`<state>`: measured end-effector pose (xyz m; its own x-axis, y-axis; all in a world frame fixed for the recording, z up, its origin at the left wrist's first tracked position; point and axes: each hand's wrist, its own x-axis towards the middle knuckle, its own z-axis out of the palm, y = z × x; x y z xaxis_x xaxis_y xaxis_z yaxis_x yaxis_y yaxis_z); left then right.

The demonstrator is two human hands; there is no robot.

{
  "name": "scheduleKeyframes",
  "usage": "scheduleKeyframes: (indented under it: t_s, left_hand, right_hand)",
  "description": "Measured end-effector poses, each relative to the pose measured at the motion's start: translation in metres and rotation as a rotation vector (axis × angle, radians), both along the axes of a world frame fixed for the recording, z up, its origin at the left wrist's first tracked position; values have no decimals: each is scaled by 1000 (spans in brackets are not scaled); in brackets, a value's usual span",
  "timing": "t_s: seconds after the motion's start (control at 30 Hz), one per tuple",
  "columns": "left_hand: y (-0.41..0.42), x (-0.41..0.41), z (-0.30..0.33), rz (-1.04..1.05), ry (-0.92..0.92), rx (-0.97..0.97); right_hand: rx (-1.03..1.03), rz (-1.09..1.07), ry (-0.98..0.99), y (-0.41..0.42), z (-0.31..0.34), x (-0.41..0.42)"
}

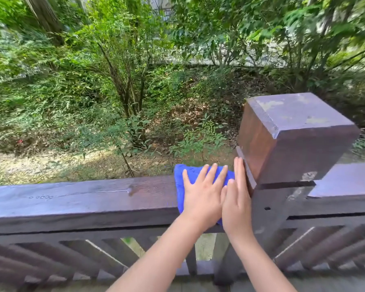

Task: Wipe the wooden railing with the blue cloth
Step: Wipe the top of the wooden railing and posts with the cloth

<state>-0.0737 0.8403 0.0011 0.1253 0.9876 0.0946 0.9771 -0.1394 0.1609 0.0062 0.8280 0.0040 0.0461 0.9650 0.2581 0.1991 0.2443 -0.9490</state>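
A dark brown wooden railing [82, 199] runs across the view, its top glossy with a thin streak of water. The blue cloth [180, 178] lies flat on the rail's top, just left of the square post. My left hand [200, 194] presses flat on the cloth with fingers spread. My right hand [237, 199] lies flat beside it, fingers together, partly on the cloth's right edge and touching the post's side. Most of the cloth is hidden under both hands.
A thick square post [293, 140] with a flat cap rises at the right, and the rail [346, 180] continues beyond it. Slanted wooden slats [76, 256] fill the panel below. Bushes and bare ground [114, 102] lie beyond and lower down.
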Motion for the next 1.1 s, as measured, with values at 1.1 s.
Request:
scheduleKeyframes:
  t_s: [1.1]
  left_hand:
    - [-60,-183,2,211,21,52]
  right_hand:
    - [31,74,-1152,3,-15,-34]
